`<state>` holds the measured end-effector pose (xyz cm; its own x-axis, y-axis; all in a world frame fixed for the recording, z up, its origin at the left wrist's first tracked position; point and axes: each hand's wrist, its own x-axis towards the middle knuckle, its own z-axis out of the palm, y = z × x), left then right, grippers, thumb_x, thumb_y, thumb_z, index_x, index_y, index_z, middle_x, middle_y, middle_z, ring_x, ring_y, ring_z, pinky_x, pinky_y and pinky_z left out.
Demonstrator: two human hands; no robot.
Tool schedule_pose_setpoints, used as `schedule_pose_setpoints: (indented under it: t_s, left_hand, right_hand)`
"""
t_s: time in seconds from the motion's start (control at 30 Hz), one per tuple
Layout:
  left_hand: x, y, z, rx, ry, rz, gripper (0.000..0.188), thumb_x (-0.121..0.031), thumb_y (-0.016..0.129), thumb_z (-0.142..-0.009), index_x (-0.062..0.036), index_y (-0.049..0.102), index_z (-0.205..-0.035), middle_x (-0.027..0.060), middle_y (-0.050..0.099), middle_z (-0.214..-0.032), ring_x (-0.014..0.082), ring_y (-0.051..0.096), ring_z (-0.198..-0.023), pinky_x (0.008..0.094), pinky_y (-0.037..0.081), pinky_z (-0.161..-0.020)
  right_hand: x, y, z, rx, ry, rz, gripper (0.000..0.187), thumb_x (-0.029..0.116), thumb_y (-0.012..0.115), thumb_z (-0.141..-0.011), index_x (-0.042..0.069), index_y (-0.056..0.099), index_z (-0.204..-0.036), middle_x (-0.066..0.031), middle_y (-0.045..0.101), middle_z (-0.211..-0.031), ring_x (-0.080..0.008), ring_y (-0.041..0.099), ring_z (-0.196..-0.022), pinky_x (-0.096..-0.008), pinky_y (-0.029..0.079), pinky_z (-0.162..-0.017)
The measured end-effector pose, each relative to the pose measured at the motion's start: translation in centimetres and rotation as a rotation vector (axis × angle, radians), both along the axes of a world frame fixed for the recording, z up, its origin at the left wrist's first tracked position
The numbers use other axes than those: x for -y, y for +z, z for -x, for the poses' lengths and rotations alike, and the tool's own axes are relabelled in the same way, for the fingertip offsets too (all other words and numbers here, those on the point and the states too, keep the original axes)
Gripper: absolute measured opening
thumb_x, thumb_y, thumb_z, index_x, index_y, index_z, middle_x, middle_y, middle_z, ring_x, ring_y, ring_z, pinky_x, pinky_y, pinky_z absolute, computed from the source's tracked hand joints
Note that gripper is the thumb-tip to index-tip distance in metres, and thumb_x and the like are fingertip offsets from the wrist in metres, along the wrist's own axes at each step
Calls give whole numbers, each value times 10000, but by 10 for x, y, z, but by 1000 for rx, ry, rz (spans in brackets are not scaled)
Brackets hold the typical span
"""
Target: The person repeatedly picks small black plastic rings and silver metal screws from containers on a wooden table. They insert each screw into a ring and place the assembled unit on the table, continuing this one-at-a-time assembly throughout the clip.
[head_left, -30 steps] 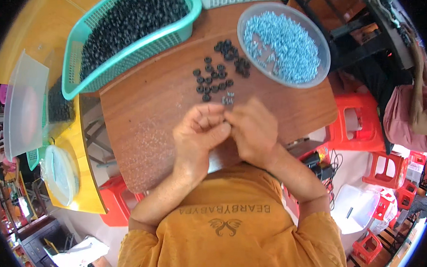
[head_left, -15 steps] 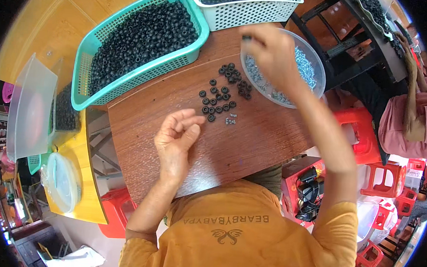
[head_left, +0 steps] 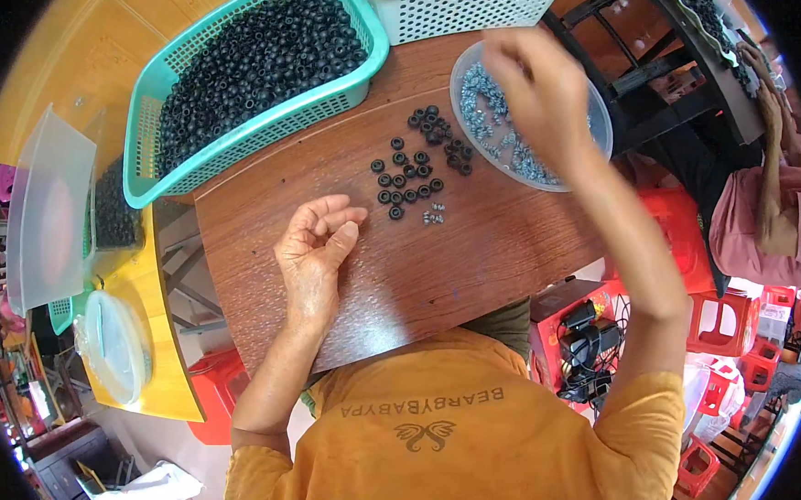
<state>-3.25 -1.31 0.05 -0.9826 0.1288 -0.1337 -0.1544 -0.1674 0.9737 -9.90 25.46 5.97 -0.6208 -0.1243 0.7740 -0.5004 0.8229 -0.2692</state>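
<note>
My left hand [head_left: 310, 258] is raised over the near left of the brown wooden table [head_left: 269, 306], its fingers loosely curled, the thumb apart, nothing visible between them. Close by lie rows of small black ring-shaped pieces [head_left: 410, 194] and a little group of small silvery metal parts [head_left: 434, 215]. A heap of more black pieces [head_left: 429, 123] sits farther back. My right hand [head_left: 546, 94], somewhat blurred, hovers above a round clear tub [head_left: 602, 111] of silvery-blue metal parts [head_left: 483, 99]. Its fingers are bent inward; their tips and anything in them are hidden.
A turquoise basket [head_left: 252, 135] full of black pieces stands at the back left, beside a white basket [head_left: 470, 20]. Another person's arm [head_left: 770, 172] shows at the far right. Red stools [head_left: 663, 239] stand right of the table; a yellow table [head_left: 143, 335] is at left.
My right hand has shifted slightly right and up over the tub; the black piece seen at its fingertips no longer shows. My left hand has moved slightly left. The whole view has shifted a little.
</note>
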Motion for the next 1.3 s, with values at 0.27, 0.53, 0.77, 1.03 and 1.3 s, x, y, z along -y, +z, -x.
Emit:
schedule_pose_setpoints:
  t_s: [0.27,0.53,0.77,1.03,1.3]
  left_hand:
    - [-22,10,16,-186,-84,182,215,53,564,-798,9,591,-1007,88,651,-915,121,593,-829,228,457,-755]
    - [-43,-10,78,-393,-68,521,187,-3,608,-738,-34,646,-918,66,672,-854,155,626,-770,283,482,-720]
    - [-75,2,103,-591,-144,903,195,-94,654,-719,-48,641,-908,120,661,-807,274,634,-774,364,482,-709]
    - [-95,-11,121,-734,-182,1109,238,-174,691,-711,-32,642,-896,144,659,-819,306,626,-785,392,464,-714]
    - [-99,-15,131,-781,-249,1061,177,-72,664,-696,-18,623,-860,154,635,-853,320,605,-821,407,457,-728]
  right_hand:
    - [48,-88,-212,505,476,-282,229,81,589,-584,17,545,-800,-84,490,-771,-249,474,-698,-354,424,-633]
    - [44,-144,-228,720,386,-343,320,101,543,-677,-34,587,-964,-164,539,-981,-285,514,-924,-362,436,-787]
    - [61,-179,-181,927,-2,1,431,121,332,-870,23,420,-1280,-185,356,-1369,-351,305,-1277,-414,272,-1056]
    - [54,-204,-209,1041,201,-112,463,162,257,-909,32,319,-1349,-164,288,-1420,-316,218,-1332,-414,175,-1101]
    - [63,-199,-168,1068,143,-77,466,170,249,-917,32,308,-1357,-163,269,-1432,-306,200,-1344,-415,158,-1110]
